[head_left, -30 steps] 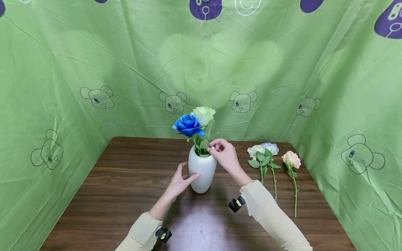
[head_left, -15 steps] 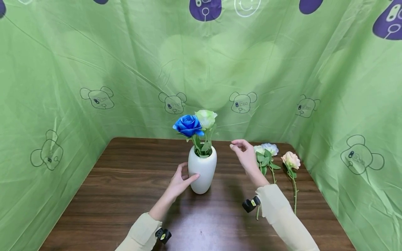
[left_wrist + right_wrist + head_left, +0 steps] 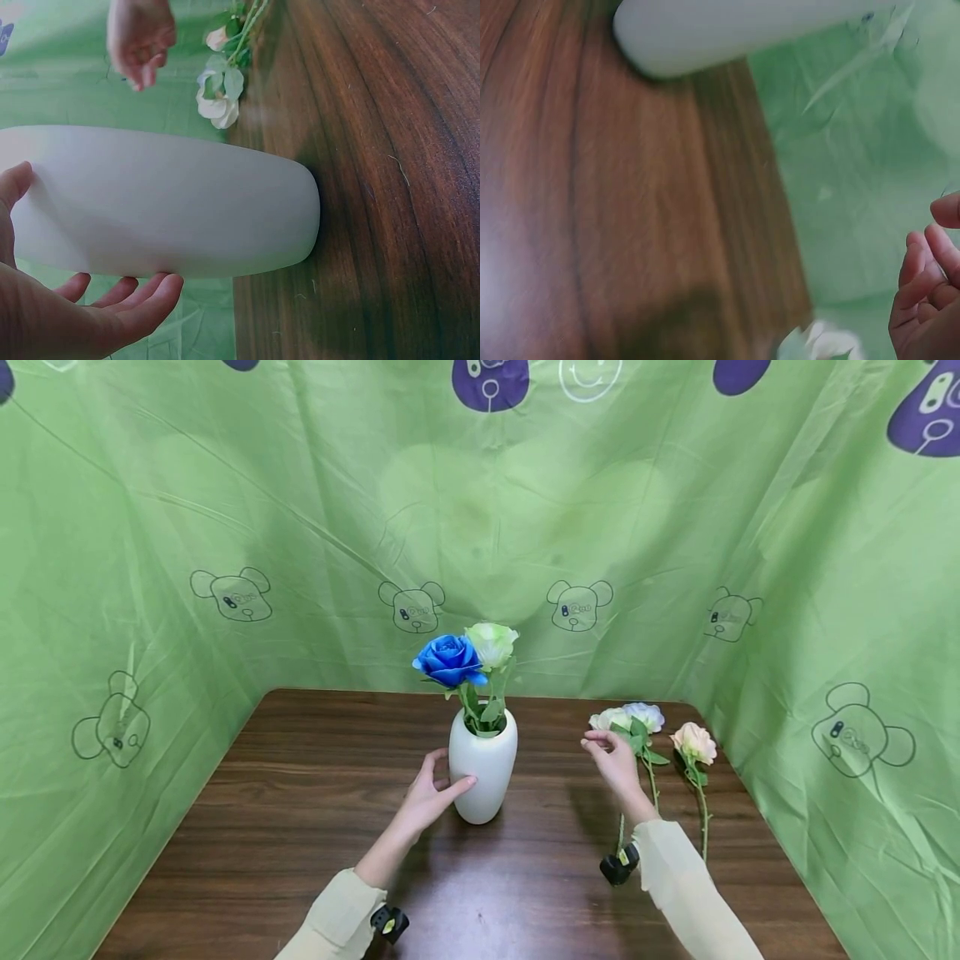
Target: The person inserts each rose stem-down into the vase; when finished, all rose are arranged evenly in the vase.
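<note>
filling the white vase (image 3: 486, 772) with roses (image 3: 450, 660) seems underway: left hand (image 3: 422, 800) grips it; right hand (image 3: 618, 767), grip narrowly parted, empty, probably must lower to a white rose (image 3: 607, 718).

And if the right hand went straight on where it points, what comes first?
Likely the green cloth: in the head view, the right hand points between the white vase and the loose white flower, though depth is unclear.
</note>
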Tool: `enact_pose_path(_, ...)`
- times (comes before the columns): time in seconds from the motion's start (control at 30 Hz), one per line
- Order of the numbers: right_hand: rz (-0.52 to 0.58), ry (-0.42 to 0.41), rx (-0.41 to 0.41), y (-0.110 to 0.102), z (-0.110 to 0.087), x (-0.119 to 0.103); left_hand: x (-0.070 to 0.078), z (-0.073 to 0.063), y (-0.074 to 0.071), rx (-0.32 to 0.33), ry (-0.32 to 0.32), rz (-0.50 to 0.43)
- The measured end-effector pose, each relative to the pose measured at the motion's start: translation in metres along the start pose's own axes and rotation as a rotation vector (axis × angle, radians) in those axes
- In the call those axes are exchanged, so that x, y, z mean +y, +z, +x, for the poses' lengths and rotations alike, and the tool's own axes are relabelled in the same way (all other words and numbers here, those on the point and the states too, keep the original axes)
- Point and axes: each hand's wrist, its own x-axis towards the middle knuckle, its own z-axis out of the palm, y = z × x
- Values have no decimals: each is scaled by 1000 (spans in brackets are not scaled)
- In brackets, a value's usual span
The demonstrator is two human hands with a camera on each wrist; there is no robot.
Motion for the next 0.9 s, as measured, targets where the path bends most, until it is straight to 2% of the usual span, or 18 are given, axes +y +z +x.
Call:
enact_pose_path(0.1,-16,14,27,-6,0,20,-1,1,0,-2,3,-2)
enact_pose_path(0.17,-44,52,54,-10,0,30,-1,1,0,-3,6,-2)
enact_pose_path(0.2,-62,75,64,-13,0,34,-1,1,0,-3,6,-2)
enact_pose_path(0.23,-125,131,84,-13,-4,27,-1,1,0,-3,8,-1)
enact_pose_path(0.4,-180,253,147,-22,-8,44,0,0,0,1,4,9)
enact_pose_path(0.57,-171,326,218,-29,-12,60,0,0,-1,0,1,13)
enact_pose_path(0.77,-146,414,259,-35,-17,76,-1,1,-1,-3,-7,6)
enact_pose_path(0.9,-143,439,281,-36,-19,82,-1,2,-1,-7,-10,4)
